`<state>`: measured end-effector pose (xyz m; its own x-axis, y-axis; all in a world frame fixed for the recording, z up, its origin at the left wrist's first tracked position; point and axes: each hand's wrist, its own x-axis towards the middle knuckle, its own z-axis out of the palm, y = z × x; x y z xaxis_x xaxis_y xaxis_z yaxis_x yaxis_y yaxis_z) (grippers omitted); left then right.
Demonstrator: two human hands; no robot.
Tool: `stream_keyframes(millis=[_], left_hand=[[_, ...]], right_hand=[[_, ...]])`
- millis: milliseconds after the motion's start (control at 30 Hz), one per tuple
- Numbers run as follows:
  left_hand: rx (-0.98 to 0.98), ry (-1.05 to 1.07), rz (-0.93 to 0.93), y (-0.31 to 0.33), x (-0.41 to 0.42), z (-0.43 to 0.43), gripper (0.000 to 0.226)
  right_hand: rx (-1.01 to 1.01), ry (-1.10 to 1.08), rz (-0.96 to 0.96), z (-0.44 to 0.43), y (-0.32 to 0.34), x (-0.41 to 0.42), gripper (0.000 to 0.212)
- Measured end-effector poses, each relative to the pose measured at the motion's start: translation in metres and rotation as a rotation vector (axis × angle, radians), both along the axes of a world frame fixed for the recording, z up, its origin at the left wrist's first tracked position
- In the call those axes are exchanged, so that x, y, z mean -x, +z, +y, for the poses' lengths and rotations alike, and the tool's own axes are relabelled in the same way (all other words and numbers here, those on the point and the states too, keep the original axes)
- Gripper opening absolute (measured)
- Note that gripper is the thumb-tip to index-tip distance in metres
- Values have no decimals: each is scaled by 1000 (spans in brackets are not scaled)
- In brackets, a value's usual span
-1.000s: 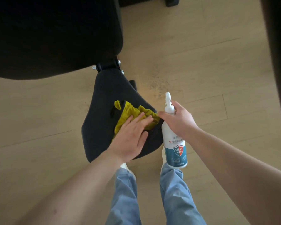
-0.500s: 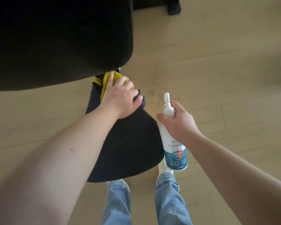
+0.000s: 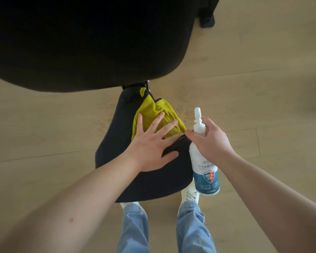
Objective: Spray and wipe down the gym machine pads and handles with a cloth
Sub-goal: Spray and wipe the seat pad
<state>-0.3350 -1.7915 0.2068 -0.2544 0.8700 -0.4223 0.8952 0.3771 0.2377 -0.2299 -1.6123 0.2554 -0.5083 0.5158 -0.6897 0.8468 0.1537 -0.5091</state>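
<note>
Cloth (image 3: pixel 154 116) lay soft and limp on the pad (image 3: pixel 144 172), bunched toward twelve o'clock; it likely slides best under a flat palm. Left hand (image 3: pixel 151 145) pressed it, fingers spread wide, gripping nothing. At three o'clock, right hand (image 3: pixel 211 141) was closed around the bottle (image 3: pixel 204 170), upright beside the pad.

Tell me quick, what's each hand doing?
Left hand: open, flat on the yellow cloth.
Right hand: closed, holding the spray bottle.
</note>
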Motion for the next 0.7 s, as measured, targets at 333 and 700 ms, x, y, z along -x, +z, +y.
stream_keyframes(millis=[333,700], left_hand=[[138,405,56,-16,90,28,62],[57,690,95,-9,39,-29,64]], right_hand=[[-12,78,-35,-1,-5,22,49],[-50,100,-22,-7,6,28,54]])
